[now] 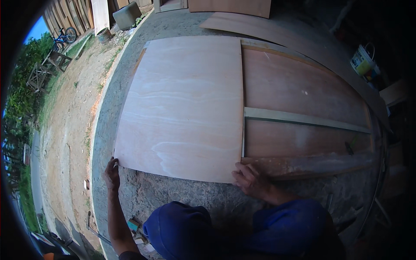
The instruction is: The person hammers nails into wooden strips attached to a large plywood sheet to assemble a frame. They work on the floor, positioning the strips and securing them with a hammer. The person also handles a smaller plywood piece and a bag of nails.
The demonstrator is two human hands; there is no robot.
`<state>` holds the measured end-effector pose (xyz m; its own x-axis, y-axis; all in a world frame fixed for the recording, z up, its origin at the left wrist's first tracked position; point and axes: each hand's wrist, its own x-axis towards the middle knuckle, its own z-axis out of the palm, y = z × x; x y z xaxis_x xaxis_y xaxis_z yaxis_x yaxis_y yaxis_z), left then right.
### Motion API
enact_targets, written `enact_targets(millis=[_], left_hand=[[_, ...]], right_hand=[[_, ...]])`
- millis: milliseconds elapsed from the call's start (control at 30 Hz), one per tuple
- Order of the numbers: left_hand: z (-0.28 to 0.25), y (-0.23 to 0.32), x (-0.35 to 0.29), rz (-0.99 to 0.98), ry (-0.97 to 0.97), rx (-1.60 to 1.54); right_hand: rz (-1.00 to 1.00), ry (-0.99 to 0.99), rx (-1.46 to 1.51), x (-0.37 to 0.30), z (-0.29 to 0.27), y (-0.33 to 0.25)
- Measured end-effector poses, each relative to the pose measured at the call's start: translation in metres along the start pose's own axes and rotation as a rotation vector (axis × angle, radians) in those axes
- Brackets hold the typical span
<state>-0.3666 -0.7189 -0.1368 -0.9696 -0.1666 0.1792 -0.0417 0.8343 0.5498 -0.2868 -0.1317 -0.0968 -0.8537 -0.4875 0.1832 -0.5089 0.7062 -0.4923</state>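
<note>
A pale plywood sheet [186, 104] lies over the left part of a wooden frame [307, 165], which has a wood panel [303, 82] between its rails. One light crossbar [303, 118] runs across the uncovered right part. At the sheet's near left corner, my left hand [112, 174] pinches the edge, its fingers bent over the corner. My right hand [252, 179] is closed on the near right corner, beside the frame's near rail; its thumb and fingertips are partly hidden. A small dark tool with a greenish handle [350, 146] rests at the panel's right end.
My knees in blue trousers [177, 229] are close to the sheet's near edge. Another thin board [242, 25] lies behind the frame. A paint bucket [363, 60] stands far right. Beyond the concrete edge on the left is dirt ground [71, 125], with a bicycle [65, 37] farther off.
</note>
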Motion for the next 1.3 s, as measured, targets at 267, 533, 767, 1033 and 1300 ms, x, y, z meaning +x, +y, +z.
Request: enact_targets(millis=[267,533,767,1033,1300], left_hand=[[0.006,0.003,0.013,-0.183,0.049,-0.052],[0.017,-0.004,0.003,-0.151,0.148,-0.143],[-0.012,0.073,0.029,-0.154,0.356,-0.757],[-0.155,0.243,0.192,0.314,0.385,-0.975],[-0.191,0.337,0.325,0.365,0.102,-0.827]], right_hand=[[-0.114,0.146,-0.152,0.008,0.005,0.011],[-0.120,0.104,-0.065,0.010,0.006,0.017],[-0.286,0.344,-0.287,0.024,-0.067,0.039],[-0.209,1.014,-0.068,0.176,-0.289,0.038],[0.038,0.974,0.058,0.268,-0.387,0.071]])
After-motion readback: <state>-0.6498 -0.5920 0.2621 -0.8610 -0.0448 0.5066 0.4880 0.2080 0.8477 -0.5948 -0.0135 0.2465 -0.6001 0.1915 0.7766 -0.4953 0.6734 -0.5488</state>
